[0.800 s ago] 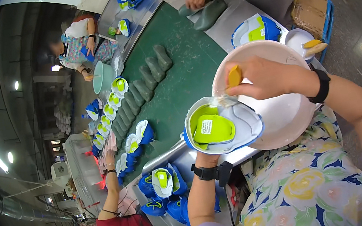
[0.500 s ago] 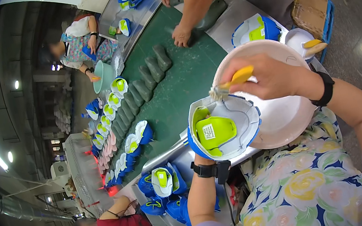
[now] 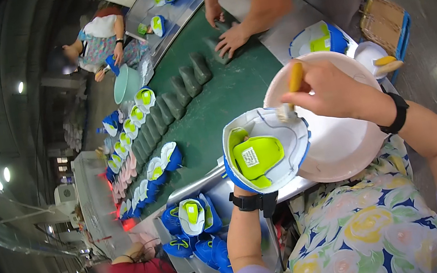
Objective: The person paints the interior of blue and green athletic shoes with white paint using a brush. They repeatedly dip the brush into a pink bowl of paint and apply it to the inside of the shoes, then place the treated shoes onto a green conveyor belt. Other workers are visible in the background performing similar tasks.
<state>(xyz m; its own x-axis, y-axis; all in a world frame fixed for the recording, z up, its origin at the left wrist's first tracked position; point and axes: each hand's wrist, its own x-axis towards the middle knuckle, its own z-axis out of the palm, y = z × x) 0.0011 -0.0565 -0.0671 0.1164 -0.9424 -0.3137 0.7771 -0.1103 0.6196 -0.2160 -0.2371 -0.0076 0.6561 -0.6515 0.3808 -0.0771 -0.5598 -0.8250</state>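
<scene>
Brushing the shoe upper (image 3: 270, 130) seemed the step; the right hand's (image 3: 332, 92) fingers were wrapped round the brush (image 3: 295, 77), the left hand's (image 3: 242, 191) hidden, unclear; continuing called for even strokes.

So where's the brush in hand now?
The brush is right of centre in the head view, in the right hand, its bristles by the rim of the nearest shoe upper, near the basin.

A green belt (image 3: 240, 94) carries dark shoe lasts (image 3: 173, 104) and blue-white uppers (image 3: 155, 170).
</scene>
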